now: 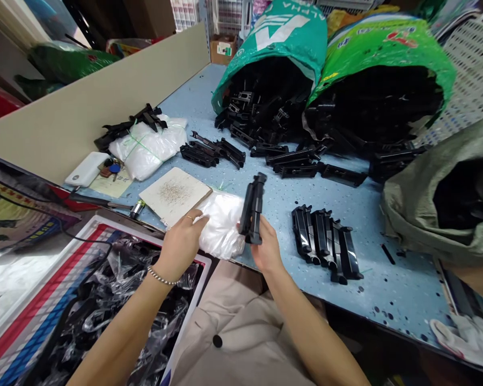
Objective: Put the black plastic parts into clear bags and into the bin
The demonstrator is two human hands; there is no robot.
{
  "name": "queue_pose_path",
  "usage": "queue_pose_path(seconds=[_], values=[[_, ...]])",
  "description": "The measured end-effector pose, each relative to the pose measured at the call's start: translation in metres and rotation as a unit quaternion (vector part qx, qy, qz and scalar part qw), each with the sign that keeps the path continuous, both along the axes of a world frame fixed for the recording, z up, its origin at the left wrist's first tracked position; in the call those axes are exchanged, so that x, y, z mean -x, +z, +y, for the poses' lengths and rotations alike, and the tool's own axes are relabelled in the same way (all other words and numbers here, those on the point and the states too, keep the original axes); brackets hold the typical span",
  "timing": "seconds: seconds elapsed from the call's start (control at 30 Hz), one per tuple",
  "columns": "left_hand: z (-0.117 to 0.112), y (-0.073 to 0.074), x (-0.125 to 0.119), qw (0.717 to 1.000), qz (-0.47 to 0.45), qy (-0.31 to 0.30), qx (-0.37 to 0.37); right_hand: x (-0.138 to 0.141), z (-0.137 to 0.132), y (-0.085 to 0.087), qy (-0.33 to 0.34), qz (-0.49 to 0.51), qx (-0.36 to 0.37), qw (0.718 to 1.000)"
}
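My right hand (268, 247) grips a black plastic part (253, 208) and holds it upright above the blue table (406, 289). My left hand (182, 241), with a ring and a bead bracelet, pinches the edge of a stack of clear plastic bags (222, 228) lying at the table's near edge. The two hands are close together, with the bags between them. A row of several black parts (326, 244) lies just right of my right hand.
Two green sacks (290, 37) (386, 53) spill black parts at the back. More parts lie mid-table (213, 153). A white board (175, 194), a white bundle (148, 147), a power bank (86, 169) and keys sit left. A crate of bagged parts (116, 300) stands below left. A grey sack (446, 203) is on the right.
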State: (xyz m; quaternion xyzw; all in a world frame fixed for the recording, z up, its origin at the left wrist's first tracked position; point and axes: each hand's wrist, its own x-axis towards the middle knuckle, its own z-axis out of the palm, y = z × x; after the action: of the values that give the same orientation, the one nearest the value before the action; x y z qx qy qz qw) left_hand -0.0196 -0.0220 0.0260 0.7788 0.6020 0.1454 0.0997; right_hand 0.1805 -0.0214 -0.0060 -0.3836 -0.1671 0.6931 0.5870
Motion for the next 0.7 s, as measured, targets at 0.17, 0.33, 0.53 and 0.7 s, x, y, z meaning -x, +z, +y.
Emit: queue_pose_path(seconds=[0.17, 0.33, 0.53, 0.7], values=[[0.011, -0.016, -0.007, 0.984, -0.171, -0.018, 0.051, -0.025, -0.040, 0.005, 0.256, 0.125, 0.101, 0.953], [-0.003, -0.023, -0.017, 0.992, -0.098, -0.080, 0.023, -0.022, -0.045, -0.020, 0.313, 0.178, 0.174, 0.917], [-0.039, -0.012, -0.033, 0.968, -0.134, -0.208, 0.047, 0.000, -0.031, -0.013, 0.178, -0.091, 0.000, 0.980], [-0.047, -0.003, -0.029, 0.950, -0.181, -0.246, 0.067, 0.002, -0.036, -0.011, 0.172, -0.137, 0.012, 0.975]])
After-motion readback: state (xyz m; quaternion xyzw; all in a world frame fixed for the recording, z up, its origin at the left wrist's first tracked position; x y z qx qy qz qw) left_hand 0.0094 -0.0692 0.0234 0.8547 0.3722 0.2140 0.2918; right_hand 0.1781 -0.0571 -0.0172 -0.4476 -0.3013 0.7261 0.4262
